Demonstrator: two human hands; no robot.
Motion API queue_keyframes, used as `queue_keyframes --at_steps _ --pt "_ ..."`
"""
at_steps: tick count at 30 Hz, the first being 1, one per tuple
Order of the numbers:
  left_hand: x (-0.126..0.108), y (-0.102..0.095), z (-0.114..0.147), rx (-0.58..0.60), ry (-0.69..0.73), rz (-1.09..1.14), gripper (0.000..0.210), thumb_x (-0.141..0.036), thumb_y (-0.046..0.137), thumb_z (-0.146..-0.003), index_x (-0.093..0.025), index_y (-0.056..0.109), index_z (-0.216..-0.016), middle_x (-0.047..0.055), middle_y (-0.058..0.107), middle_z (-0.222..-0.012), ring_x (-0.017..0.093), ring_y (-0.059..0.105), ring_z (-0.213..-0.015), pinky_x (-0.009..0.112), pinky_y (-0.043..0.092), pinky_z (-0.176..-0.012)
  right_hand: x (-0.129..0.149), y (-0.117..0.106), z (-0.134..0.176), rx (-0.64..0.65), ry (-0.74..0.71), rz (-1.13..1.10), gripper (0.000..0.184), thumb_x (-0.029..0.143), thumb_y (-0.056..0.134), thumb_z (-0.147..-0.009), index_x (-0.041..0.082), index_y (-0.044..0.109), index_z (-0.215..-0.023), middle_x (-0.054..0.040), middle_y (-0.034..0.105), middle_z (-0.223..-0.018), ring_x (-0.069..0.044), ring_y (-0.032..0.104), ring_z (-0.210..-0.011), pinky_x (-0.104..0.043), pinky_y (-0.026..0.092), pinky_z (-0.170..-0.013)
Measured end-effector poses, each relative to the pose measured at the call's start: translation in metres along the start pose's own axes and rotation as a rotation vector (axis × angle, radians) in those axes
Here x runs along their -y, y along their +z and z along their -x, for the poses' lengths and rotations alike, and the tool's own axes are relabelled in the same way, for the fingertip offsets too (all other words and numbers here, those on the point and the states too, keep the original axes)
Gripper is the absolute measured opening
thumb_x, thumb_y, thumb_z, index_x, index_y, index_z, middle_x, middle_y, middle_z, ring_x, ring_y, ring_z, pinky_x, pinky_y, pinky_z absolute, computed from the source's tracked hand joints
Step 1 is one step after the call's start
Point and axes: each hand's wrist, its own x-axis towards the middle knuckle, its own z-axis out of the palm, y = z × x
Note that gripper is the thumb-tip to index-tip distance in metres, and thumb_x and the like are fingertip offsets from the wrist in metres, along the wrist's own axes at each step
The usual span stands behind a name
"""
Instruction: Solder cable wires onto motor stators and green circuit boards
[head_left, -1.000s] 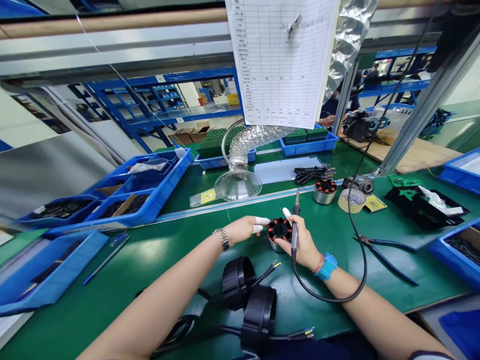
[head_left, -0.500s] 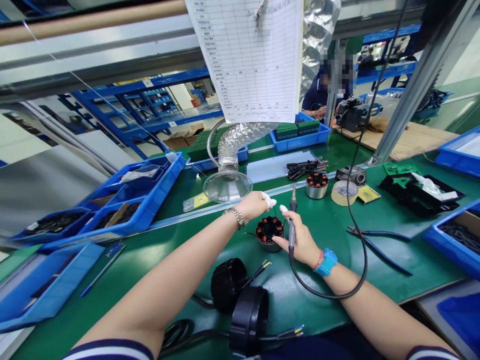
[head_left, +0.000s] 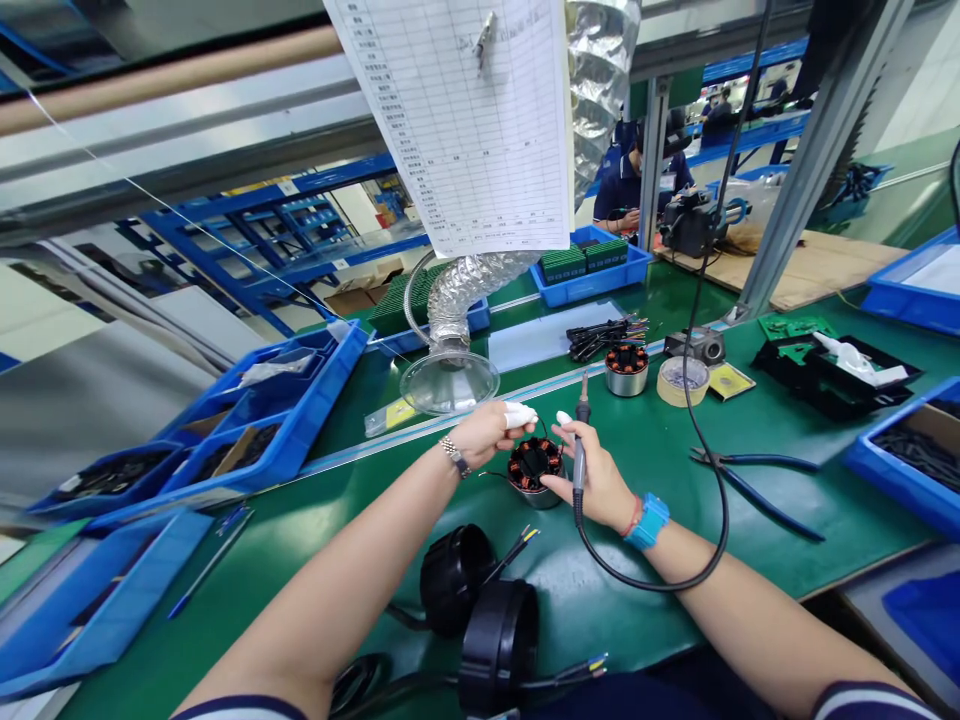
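Note:
A copper-wound motor stator point(head_left: 535, 462) in a silver metal ring rests on the green bench, thin dark leads sticking out at its sides. Above its far rim, my left hand point(head_left: 491, 436) is closed in a pinch on a thin wire rising from the stator; white covers wrap its fingertips. My right hand point(head_left: 600, 478) grips a soldering iron point(head_left: 580, 450) with its tip pointing up and away, while the thumb touches the stator's near right rim. In front of the stator lie two black round housings point(head_left: 455, 577) with cables ending in coloured wires.
A clear extraction hood point(head_left: 450, 384) hangs just behind my left hand. Farther back are a second stator point(head_left: 626, 371), a tape roll point(head_left: 682, 381) and black cables point(head_left: 596, 338). Pliers point(head_left: 757, 480) lie right; blue bins point(head_left: 259, 410) stand left. A co-worker point(head_left: 637, 185) sits beyond the bench.
My left hand has come slightly lower and closer over the stator, its fingers more curled together. The right hand keeps its hold on the soldering iron. The camera view has shifted a little.

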Motion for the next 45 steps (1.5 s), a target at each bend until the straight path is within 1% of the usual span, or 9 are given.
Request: queue_keyframes --at_steps 4,10,13,19,26,30,35,38,45 --pt "-0.023 -0.012 0.016 -0.089 0.025 -0.149 0.024 -0.034 0.065 -0.063 -0.013 0.059 -0.056 -0.002 0.045 -0.049 0.008 0.033 -0.047 0.021 0.020 -0.044 0.007 -0.015 -0.003 -0.088 -0.076 0.082 0.060 0.022 0.064 -0.070 0.021 0.033 -0.121 -0.0132 0.045 -0.130 -0.023 0.048 -0.118 -0.040 0.045 -0.095" --pt "-0.044 0.032 0.026 -0.031 0.043 -0.484 0.024 -0.033 0.058 -0.070 -0.015 0.058 -0.053 -0.001 0.050 -0.049 0.012 0.040 -0.050 0.024 0.027 -0.051 0.018 -0.042 -0.007 -0.348 -0.291 0.210 0.014 0.013 0.053 -0.078 0.022 0.055 -0.088 -0.0060 0.066 -0.098 -0.019 0.060 -0.101 -0.036 0.051 -0.085" --pt "-0.044 0.039 0.021 -0.035 -0.038 -0.449 0.023 -0.029 0.058 -0.069 -0.016 0.056 -0.051 0.000 0.051 -0.048 0.012 0.042 -0.049 0.024 0.028 -0.051 0.019 -0.048 -0.006 -0.361 -0.353 0.194 0.018 0.009 0.050 -0.079 0.022 0.056 -0.089 -0.0054 0.067 -0.095 -0.019 0.061 -0.100 -0.035 0.052 -0.082" --pt "-0.040 0.027 0.029 0.029 -0.161 -0.300 0.020 -0.027 0.060 -0.065 -0.015 0.056 -0.050 0.001 0.051 -0.047 0.011 0.039 -0.045 0.023 0.025 -0.044 0.021 -0.049 -0.004 -0.357 -0.355 0.214 0.022 0.012 0.049 -0.083 0.022 0.057 -0.100 -0.0052 0.066 -0.096 -0.017 0.063 -0.092 -0.032 0.053 -0.079" --pt "-0.027 0.057 0.032 0.031 -0.155 0.005 0.028 -0.038 0.049 -0.077 -0.015 0.049 -0.061 -0.006 0.031 -0.046 0.005 0.021 -0.039 0.021 0.017 -0.040 0.026 -0.059 -0.005 -0.319 -0.458 0.355 0.042 0.032 0.046 -0.087 0.017 0.043 -0.126 -0.0042 0.064 -0.076 -0.014 0.061 -0.068 -0.026 0.051 -0.066" --pt "-0.030 0.045 0.041 0.034 -0.126 -0.031 0.029 -0.037 0.054 -0.076 -0.014 0.056 -0.059 0.000 0.046 -0.049 0.007 0.031 -0.042 0.022 0.022 -0.044 0.027 -0.064 -0.007 -0.370 -0.409 0.447 0.039 0.029 0.051 -0.084 0.018 0.046 -0.122 -0.0076 0.063 -0.088 -0.017 0.061 -0.078 -0.029 0.051 -0.071" --pt "-0.015 0.016 0.082 0.147 0.060 -0.663 0.018 -0.025 0.065 -0.064 -0.018 0.061 -0.048 0.005 0.058 -0.052 0.017 0.050 -0.055 0.026 0.031 -0.055 0.028 -0.065 -0.005 -0.529 -0.401 0.436 0.009 0.019 0.061 -0.076 0.022 0.060 -0.084 -0.0001 0.064 -0.070 -0.013 0.061 -0.062 -0.025 0.051 -0.063" --pt "0.007 0.012 0.098 0.311 0.037 -0.902 0.009 -0.018 0.063 -0.063 -0.021 0.067 -0.056 0.007 0.061 -0.054 0.022 0.053 -0.058 0.028 0.031 -0.055 0.032 -0.063 -0.002 -0.509 -0.369 0.443 0.017 0.022 0.059 -0.079 0.022 0.059 -0.096 0.0002 0.067 -0.072 -0.012 0.064 -0.063 -0.023 0.051 -0.061" --pt "0.028 0.012 0.103 0.494 0.085 -0.830 0.008 -0.020 0.065 -0.065 -0.026 0.071 -0.067 0.004 0.069 -0.071 0.020 0.057 -0.070 0.025 0.035 -0.059 0.053 -0.055 0.001 -0.387 -0.436 0.433 0.013 0.023 0.059 -0.080 0.022 0.058 -0.093 0.0001 0.069 -0.075 -0.013 0.066 -0.068 -0.022 0.052 -0.062"
